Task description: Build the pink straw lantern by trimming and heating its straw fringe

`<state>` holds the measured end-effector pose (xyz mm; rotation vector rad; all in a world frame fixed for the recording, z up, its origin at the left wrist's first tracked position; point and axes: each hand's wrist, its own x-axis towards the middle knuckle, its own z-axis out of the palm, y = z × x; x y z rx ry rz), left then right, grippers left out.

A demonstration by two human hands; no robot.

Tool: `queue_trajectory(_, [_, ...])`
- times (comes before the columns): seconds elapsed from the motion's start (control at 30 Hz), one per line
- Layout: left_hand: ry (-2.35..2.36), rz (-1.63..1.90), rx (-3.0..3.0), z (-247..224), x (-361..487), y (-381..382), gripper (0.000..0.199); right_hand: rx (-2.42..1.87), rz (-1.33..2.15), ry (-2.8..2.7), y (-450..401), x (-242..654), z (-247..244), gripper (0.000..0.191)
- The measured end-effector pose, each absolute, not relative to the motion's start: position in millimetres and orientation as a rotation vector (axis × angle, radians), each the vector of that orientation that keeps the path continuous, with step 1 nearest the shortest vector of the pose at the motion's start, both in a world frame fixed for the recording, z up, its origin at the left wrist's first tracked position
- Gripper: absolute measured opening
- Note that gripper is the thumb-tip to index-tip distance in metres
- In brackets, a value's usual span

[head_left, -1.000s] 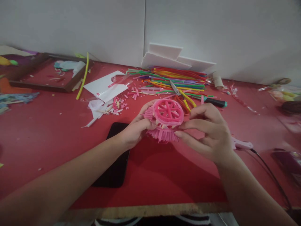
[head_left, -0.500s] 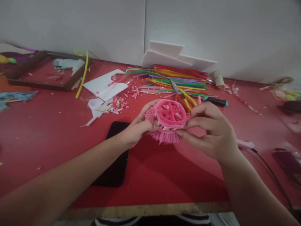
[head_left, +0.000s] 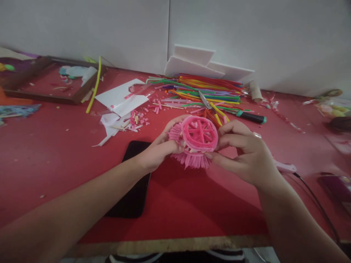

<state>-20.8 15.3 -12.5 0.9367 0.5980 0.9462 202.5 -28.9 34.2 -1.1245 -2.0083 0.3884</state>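
A pink craft piece (head_left: pixel 199 134) with a round spoked top and a pleated frill beneath is held up above the red table. My left hand (head_left: pixel 161 149) grips its left side, the thumb on the near edge. On the right, the fingers of my right hand (head_left: pixel 241 149) are pinched at its rim, and a small pink stick shows by the index finger. Pale stick ends show between the round top and the frill. Just behind the piece lie scissors (head_left: pixel 216 112) with yellow handles.
Colourful pipe cleaners (head_left: pixel 208 89) lie at the back before white foam boards (head_left: pixel 192 65). A black phone (head_left: pixel 131 197) rests under my left forearm. Pink scraps (head_left: pixel 138 118), white paper (head_left: pixel 123 102) and a brown frame (head_left: pixel 41 96) are to the left; a green-ended black tool (head_left: pixel 251 117) is behind my right hand.
The small pink stick by my right index finger has shifted left and tilted. Both hands keep hold of the pink piece, and the view has moved slightly.
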Motion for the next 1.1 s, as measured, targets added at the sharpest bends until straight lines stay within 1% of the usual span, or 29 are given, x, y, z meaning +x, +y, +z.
queue_trajectory(0.13, [0.599,0.954,0.886,-12.1,-19.9,15.5,0.074,-1.111,0.43,-1.962,-26.9,201.9,29.5,0.008])
queue_trajectory(0.37, [0.632,1.029,0.861,-13.9,-17.9,17.5,0.073,-1.162,0.116,-1.947,-27.9,193.8,26.2,0.004])
queue_trajectory(0.43, [0.646,1.047,0.852,-12.3,-17.0,17.7,0.073,-1.176,0.131,-1.909,-28.3,190.2,25.6,0.005])
queue_trajectory(0.57, [0.66,1.102,0.85,-6.8,-15.0,17.4,0.077,-1.198,0.296,-1.837,-28.6,183.2,24.7,0.01])
queue_trajectory(0.63, [0.674,1.123,0.856,-4.8,-14.6,17.0,0.074,-1.217,0.316,-1.795,-28.6,180.1,23.8,0.01])
queue_trajectory(0.77, [0.698,1.142,0.877,-5.3,-16.0,16.3,0.067,-1.213,0.206,-1.769,-28.0,175.4,19.7,0.008])
queue_trajectory(0.93, [0.694,1.152,0.954,-13.6,-18.9,17.9,0.069,-1.195,0.056,-1.737,-27.9,170.6,12.8,0.01])
queue_trajectory(1.1, [0.704,1.192,1.012,-20.8,-18.8,21.2,0.07,-1.212,0.056,-1.739,-30.0,168.7,10.7,0.005])
